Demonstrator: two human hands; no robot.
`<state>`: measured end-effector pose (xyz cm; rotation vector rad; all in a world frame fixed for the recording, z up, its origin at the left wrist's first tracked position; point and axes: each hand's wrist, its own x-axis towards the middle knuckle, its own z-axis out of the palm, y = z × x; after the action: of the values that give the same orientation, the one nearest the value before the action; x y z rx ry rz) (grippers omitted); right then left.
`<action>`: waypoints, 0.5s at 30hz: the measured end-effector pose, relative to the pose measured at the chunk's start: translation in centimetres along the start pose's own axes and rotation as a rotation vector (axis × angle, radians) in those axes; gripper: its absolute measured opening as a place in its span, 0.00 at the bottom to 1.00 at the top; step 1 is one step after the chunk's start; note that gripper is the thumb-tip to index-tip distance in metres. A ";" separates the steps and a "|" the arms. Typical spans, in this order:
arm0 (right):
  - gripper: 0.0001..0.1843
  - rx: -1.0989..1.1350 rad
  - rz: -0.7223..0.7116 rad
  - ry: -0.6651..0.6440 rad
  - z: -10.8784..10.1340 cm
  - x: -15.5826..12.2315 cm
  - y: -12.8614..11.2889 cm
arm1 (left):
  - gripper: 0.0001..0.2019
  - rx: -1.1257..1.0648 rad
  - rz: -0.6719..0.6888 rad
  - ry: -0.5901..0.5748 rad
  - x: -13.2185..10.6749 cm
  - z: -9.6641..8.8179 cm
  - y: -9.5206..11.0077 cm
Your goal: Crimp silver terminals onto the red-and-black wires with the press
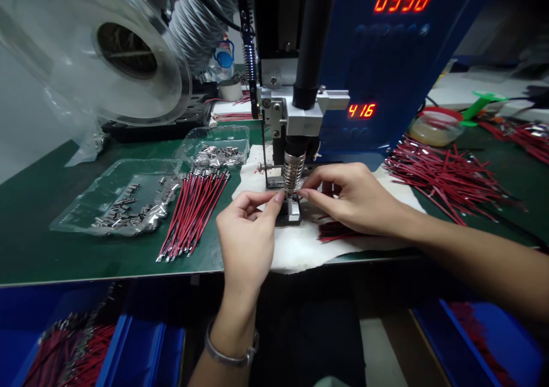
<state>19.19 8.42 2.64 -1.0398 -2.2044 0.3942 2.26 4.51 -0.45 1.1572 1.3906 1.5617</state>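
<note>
My left hand [247, 234] and my right hand [349, 195] meet under the finned metal tip [293, 172] of a blue press machine [381, 61]. Both pinch something tiny at the small metal fixture block [291, 211]; the piece itself is too small to name. A bundle of red wires [195, 212] lies left of my left hand. More red wire [337, 231] shows beneath my right palm on a white cloth [300, 247].
Clear plastic trays [124, 204] hold small metal sleeves at left. A heap of red wires [446, 175] spreads at right. Blue bins [141, 341] with finished wires sit below the green table edge. The machine's red displays read 0998 and 416. A clear reel [107, 50] hangs at upper left.
</note>
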 end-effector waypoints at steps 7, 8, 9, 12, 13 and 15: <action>0.06 -0.004 -0.026 0.003 0.0 0.0 0.1 | 0.08 -0.005 0.015 -0.010 0.0 0.1 0.1; 0.06 -0.007 -0.029 0.003 0.0 0.0 0.1 | 0.08 -0.007 0.018 -0.010 0.0 0.1 0.1; 0.06 -0.010 -0.031 0.002 0.0 0.0 0.1 | 0.08 -0.010 0.021 -0.010 0.0 0.1 0.0; 0.05 -0.021 -0.041 0.003 0.1 0.1 0.2 | 0.09 -0.024 0.025 -0.015 0.1 0.1 -0.1; 0.05 -0.024 -0.050 0.003 0.1 0.1 0.2 | 0.09 -0.033 0.025 -0.016 0.1 0.1 -0.2; 0.05 -0.029 -0.082 0.007 0.0 0.0 0.4 | 0.09 -0.047 0.024 -0.014 0.1 0.1 -0.2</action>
<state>19.41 8.68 2.45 -0.9606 -2.2450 0.3220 2.33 4.63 -0.68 1.1584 1.3282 1.5918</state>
